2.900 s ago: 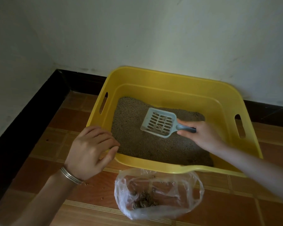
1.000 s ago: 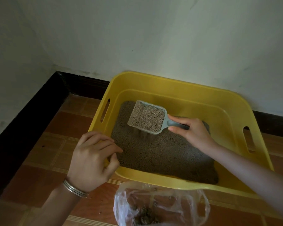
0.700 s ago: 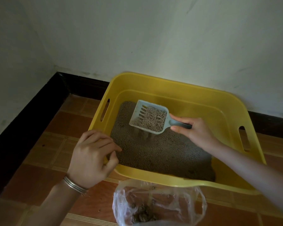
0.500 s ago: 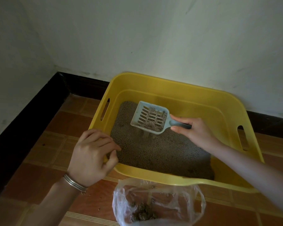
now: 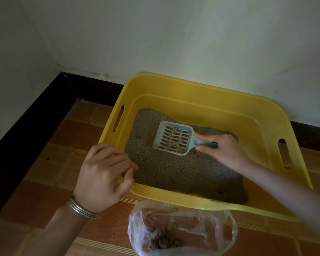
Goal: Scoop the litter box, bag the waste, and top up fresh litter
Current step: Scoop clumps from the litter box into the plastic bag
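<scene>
A yellow litter box stands on the floor against the wall, with grey-brown litter across its bottom. My right hand grips the handle of a pale blue slotted scoop, held just above the litter with only a few grains left on it. My left hand rests on the box's near left rim, its fingers curled over the edge. In front of the box lies an open clear plastic bag with dark clumps of waste in it.
The box sits near a room corner, white walls behind and to the left, a black skirting along their foot. Red-brown floor tiles lie left and in front. A few loose grains are scattered beside the bag.
The scoop was lifted full of litter; the litter has sifted through its slots and the scoop is now nearly empty. My left hand has stayed on the rim.
</scene>
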Action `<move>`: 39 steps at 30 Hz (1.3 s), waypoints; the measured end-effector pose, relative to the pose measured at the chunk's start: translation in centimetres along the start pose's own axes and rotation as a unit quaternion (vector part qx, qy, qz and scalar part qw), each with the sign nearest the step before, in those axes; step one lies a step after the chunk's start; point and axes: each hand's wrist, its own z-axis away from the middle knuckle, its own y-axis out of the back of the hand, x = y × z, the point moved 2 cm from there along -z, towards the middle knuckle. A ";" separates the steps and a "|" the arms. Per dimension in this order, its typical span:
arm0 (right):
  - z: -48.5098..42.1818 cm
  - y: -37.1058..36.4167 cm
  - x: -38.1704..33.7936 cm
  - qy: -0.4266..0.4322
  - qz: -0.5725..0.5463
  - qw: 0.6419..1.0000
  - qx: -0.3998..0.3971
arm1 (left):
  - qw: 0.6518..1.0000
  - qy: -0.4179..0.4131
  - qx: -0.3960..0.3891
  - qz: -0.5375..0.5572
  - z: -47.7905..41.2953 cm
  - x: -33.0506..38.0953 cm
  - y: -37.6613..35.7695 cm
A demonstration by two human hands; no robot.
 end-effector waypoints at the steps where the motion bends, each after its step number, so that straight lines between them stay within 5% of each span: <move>1: -0.1 -0.1 -0.1 0.001 -0.002 1.000 -0.003 | 1.000 -0.001 0.003 0.000 0.0 0.0 0.0; 20: -5.7 -4.9 -5.4 -0.022 0.159 0.983 -0.086 | 0.999 -0.008 0.011 0.032 0.1 -0.2 -0.3; 39: -1.8 -1.3 -3.2 0.035 -0.075 0.996 0.017 | 1.000 -0.002 0.021 -0.001 0.1 -0.2 -0.2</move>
